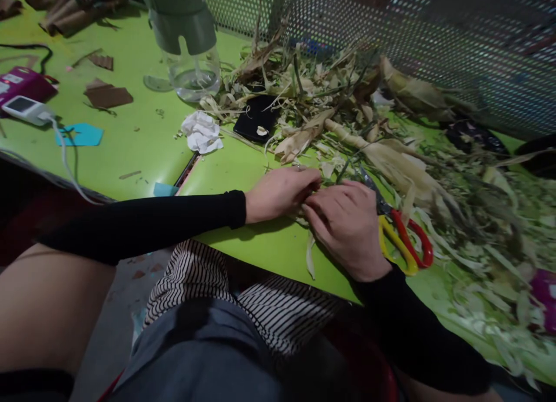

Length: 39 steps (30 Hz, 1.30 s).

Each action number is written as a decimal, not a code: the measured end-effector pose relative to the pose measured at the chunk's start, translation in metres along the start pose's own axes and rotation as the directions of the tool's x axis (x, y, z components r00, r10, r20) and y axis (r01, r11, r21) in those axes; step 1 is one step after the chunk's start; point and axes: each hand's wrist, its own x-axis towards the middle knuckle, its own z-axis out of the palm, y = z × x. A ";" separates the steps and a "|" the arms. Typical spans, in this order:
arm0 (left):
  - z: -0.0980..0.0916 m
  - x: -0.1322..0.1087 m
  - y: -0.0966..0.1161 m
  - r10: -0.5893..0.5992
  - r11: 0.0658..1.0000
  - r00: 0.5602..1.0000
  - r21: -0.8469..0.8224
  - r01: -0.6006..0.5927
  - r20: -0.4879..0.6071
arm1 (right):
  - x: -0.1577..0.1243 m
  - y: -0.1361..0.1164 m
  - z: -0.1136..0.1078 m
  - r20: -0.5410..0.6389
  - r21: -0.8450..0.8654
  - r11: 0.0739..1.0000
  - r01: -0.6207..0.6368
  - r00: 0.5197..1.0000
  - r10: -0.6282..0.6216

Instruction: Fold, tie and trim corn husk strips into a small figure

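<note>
Close together over the green table [243, 245], my left hand [280, 193] and my right hand [347, 228] meet at the fingertips. Both have curled fingers, closed on dried corn husk that they mostly hide. A pale strip of corn husk [310, 256] shows below my right fingers. Just right of my right hand lie scissors [402, 240] with red and yellow handles, their blades pointing away from me. Behind my hands spreads a heap of dry husks and shreds [369, 135].
A bottle [191, 48] with a grey-green top stands at the back. Crumpled white tissue [202, 132] and a black phone-like slab [257, 118] lie before the heap. Brown scraps [108, 95] and a white corded device [26, 109] are left. A perforated screen [434, 43] borders the back.
</note>
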 end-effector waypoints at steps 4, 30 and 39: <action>0.005 0.001 -0.002 -0.001 1.000 1.000 0.017 0.001 -0.030 | 0.000 0.003 -0.001 0.105 0.260 0.881 -0.395 0.919 0.381; -0.018 0.014 -0.014 -0.054 0.991 0.998 0.123 0.053 0.010 | 0.015 0.016 -0.030 0.441 0.343 0.761 -0.550 0.810 0.387; -0.018 0.009 -0.011 0.042 0.999 0.995 0.017 -0.044 0.089 | 0.009 0.011 -0.025 0.253 0.622 0.669 -0.407 0.913 0.320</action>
